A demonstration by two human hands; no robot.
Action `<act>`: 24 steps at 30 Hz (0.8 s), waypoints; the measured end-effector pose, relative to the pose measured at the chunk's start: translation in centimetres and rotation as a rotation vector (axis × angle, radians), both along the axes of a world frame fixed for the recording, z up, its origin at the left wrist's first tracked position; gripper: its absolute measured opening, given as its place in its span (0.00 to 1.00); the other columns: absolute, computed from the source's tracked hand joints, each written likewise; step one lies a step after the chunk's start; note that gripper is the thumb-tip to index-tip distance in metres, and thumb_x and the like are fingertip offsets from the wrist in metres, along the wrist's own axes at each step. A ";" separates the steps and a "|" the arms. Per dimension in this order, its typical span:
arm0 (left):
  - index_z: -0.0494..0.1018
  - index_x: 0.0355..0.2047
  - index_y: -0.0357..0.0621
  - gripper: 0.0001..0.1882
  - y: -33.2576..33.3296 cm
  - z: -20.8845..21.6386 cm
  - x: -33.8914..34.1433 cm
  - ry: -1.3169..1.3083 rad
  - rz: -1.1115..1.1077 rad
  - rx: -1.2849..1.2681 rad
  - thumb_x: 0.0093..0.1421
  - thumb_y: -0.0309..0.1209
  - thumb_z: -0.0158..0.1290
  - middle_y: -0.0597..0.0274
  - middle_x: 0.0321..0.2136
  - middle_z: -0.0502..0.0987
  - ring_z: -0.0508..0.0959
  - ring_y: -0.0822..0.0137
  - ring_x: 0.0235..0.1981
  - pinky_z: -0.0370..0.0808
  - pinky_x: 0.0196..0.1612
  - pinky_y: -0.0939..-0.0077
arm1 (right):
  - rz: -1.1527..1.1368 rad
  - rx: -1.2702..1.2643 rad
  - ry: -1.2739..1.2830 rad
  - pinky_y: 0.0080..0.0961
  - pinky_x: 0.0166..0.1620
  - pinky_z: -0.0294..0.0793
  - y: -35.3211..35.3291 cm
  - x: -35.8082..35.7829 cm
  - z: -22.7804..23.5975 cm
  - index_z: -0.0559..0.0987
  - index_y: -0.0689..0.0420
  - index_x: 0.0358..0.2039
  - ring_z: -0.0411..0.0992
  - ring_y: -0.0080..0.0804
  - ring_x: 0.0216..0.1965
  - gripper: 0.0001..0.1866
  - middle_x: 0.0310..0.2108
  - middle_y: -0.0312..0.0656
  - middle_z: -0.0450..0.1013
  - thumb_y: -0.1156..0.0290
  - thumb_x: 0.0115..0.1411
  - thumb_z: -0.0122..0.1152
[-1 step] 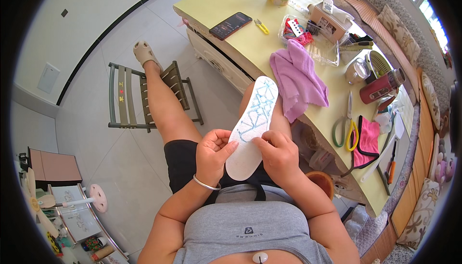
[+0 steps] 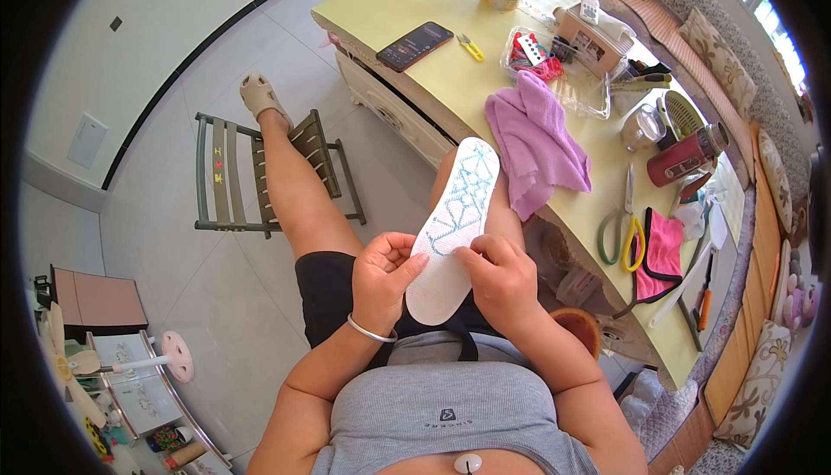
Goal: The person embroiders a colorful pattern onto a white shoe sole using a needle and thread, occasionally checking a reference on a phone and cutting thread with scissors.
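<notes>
A white shoe insole (image 2: 440,289) with blue stitched lines over its upper half is held above my lap, its toe end pointing away from me. My left hand (image 2: 383,269) grips its left edge, thumb on top and fingers partly behind. On the opposite side, my right hand (image 2: 499,274) is closed in a pinch at the right edge, just below the stitching. Whether a needle or thread is between those fingertips is too small to tell. Part of the insole rests over my right thigh.
The yellow-topped table (image 2: 519,129) at the right bears a purple cloth (image 2: 538,142), scissors (image 2: 625,231), yellow snips (image 2: 471,48), a phone (image 2: 415,46), a clear box of coloured threads (image 2: 541,55), a dark red flask (image 2: 684,157) and a pink cloth (image 2: 662,250). A folding stool (image 2: 232,172) supports my left leg.
</notes>
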State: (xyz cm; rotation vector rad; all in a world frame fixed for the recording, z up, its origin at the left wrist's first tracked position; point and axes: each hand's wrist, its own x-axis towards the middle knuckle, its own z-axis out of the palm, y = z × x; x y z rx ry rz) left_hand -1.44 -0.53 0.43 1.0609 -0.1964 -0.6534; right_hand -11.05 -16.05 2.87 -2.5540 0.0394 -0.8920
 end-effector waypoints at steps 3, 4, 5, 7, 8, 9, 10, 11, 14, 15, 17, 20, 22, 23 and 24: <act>0.71 0.41 0.29 0.12 -0.1 -0.1 0.0 0.028 0.013 -0.015 0.58 0.19 0.57 0.53 0.35 0.79 0.79 0.71 0.34 0.77 0.42 0.80 | 0.019 -0.010 -0.007 0.27 0.29 0.72 0.0 0.1 0.2 0.79 0.57 0.34 0.71 0.34 0.28 0.14 0.30 0.38 0.70 0.81 0.43 0.60; 0.71 0.41 0.29 0.12 -0.1 0.0 0.0 0.040 0.017 -0.021 0.58 0.19 0.57 0.53 0.35 0.79 0.79 0.71 0.34 0.77 0.42 0.79 | 0.023 -0.016 -0.005 0.27 0.29 0.72 -0.1 0.1 0.2 0.79 0.58 0.34 0.71 0.34 0.28 0.14 0.30 0.38 0.70 0.81 0.43 0.60; 0.71 0.42 0.29 0.12 -0.1 0.0 -0.1 0.053 0.021 -0.027 0.58 0.19 0.57 0.53 0.35 0.79 0.79 0.71 0.34 0.77 0.42 0.79 | 0.027 -0.022 -0.003 0.27 0.28 0.71 -0.1 0.1 0.2 0.79 0.58 0.34 0.70 0.34 0.28 0.14 0.30 0.39 0.70 0.80 0.43 0.60; 0.71 0.41 0.29 0.11 -0.1 -0.1 -0.1 0.080 0.024 -0.038 0.58 0.18 0.57 0.53 0.35 0.79 0.79 0.71 0.34 0.77 0.41 0.79 | 0.036 -0.039 0.006 0.27 0.28 0.71 -0.2 0.0 0.0 0.79 0.58 0.34 0.70 0.34 0.28 0.14 0.30 0.39 0.70 0.79 0.44 0.60; 0.71 0.41 0.29 0.11 -0.2 -0.1 -0.1 0.093 0.025 -0.043 0.58 0.18 0.57 0.53 0.34 0.79 0.79 0.71 0.34 0.77 0.41 0.79 | 0.040 -0.051 0.013 0.27 0.28 0.71 -0.2 0.0 -0.1 0.79 0.59 0.35 0.70 0.34 0.28 0.14 0.30 0.39 0.70 0.79 0.44 0.60; 0.71 0.41 0.30 0.11 -0.2 -0.2 -0.1 0.093 0.027 -0.044 0.57 0.18 0.57 0.53 0.34 0.79 0.79 0.71 0.33 0.77 0.41 0.79 | 0.045 -0.063 0.020 0.27 0.28 0.71 -0.2 -0.1 -0.2 0.79 0.59 0.35 0.70 0.34 0.28 0.14 0.30 0.40 0.70 0.78 0.44 0.60; 0.71 0.41 0.30 0.11 -0.2 -0.3 -0.2 0.092 0.031 -0.043 0.57 0.18 0.57 0.53 0.34 0.79 0.79 0.71 0.33 0.77 0.41 0.79 | 0.047 -0.070 0.021 0.27 0.29 0.71 -0.2 -0.1 -0.2 0.79 0.60 0.34 0.69 0.35 0.28 0.14 0.30 0.40 0.69 0.78 0.44 0.60; 0.72 0.41 0.30 0.11 -0.1 -0.4 -0.2 0.091 0.035 -0.043 0.57 0.18 0.57 0.54 0.34 0.79 0.79 0.71 0.33 0.77 0.41 0.80 | 0.050 -0.076 0.022 0.28 0.29 0.71 -0.2 -0.1 -0.1 0.79 0.60 0.34 0.69 0.35 0.28 0.13 0.30 0.40 0.69 0.78 0.44 0.60; 0.72 0.40 0.30 0.11 -0.3 -0.4 -0.4 0.069 0.048 -0.019 0.57 0.19 0.57 0.54 0.34 0.79 0.79 0.72 0.33 0.76 0.41 0.80 | 0.054 -0.097 0.035 0.28 0.29 0.71 -0.1 -0.1 -0.3 0.78 0.60 0.34 0.69 0.35 0.28 0.13 0.30 0.40 0.69 0.78 0.44 0.60; 0.72 0.40 0.30 0.11 -0.2 -0.3 -0.4 0.050 0.050 0.004 0.57 0.19 0.57 0.54 0.34 0.79 0.78 0.72 0.33 0.76 0.41 0.80 | 0.055 -0.104 0.041 0.28 0.29 0.71 -0.1 -0.1 -0.3 0.78 0.60 0.34 0.69 0.35 0.28 0.13 0.30 0.40 0.69 0.77 0.44 0.60; 0.72 0.40 0.31 0.11 -0.1 -0.1 -0.5 0.012 0.051 0.050 0.57 0.19 0.57 0.55 0.34 0.79 0.78 0.72 0.33 0.76 0.41 0.80 | 0.066 -0.085 0.026 0.28 0.29 0.71 -0.1 0.0 -0.7 0.78 0.60 0.34 0.69 0.35 0.28 0.14 0.30 0.40 0.69 0.78 0.43 0.59; 0.72 0.40 0.31 0.11 -0.2 -0.4 -0.5 0.053 0.063 0.013 0.57 0.19 0.57 0.55 0.33 0.79 0.78 0.72 0.33 0.76 0.40 0.81 | 0.069 -0.017 -0.021 0.29 0.29 0.72 -0.1 0.2 -1.2 0.79 0.59 0.33 0.70 0.36 0.28 0.13 0.29 0.40 0.70 0.80 0.43 0.60; 0.72 0.40 0.31 0.10 -0.2 -0.7 -0.5 0.095 0.057 -0.025 0.57 0.19 0.57 0.55 0.33 0.79 0.78 0.72 0.33 0.76 0.40 0.80 | 0.064 0.088 -0.041 0.29 0.30 0.73 -0.2 0.3 -1.7 0.79 0.59 0.33 0.71 0.37 0.28 0.12 0.28 0.40 0.71 0.81 0.44 0.61; 0.72 0.40 0.31 0.10 -0.2 -0.7 -0.4 0.116 0.054 -0.044 0.58 0.20 0.57 0.56 0.33 0.79 0.78 0.72 0.32 0.76 0.40 0.80 | 0.061 0.163 -0.041 0.29 0.30 0.73 -0.3 0.3 -2.1 0.79 0.59 0.32 0.72 0.38 0.28 0.11 0.28 0.40 0.71 0.82 0.46 0.61; 0.72 0.40 0.31 0.10 -0.2 -0.7 -0.4 0.139 0.045 -0.056 0.58 0.20 0.57 0.56 0.33 0.79 0.78 0.72 0.32 0.76 0.40 0.80 | 0.057 0.238 -0.040 0.29 0.30 0.73 -0.3 0.3 -2.3 0.80 0.59 0.31 0.72 0.38 0.28 0.09 0.28 0.41 0.72 0.82 0.47 0.62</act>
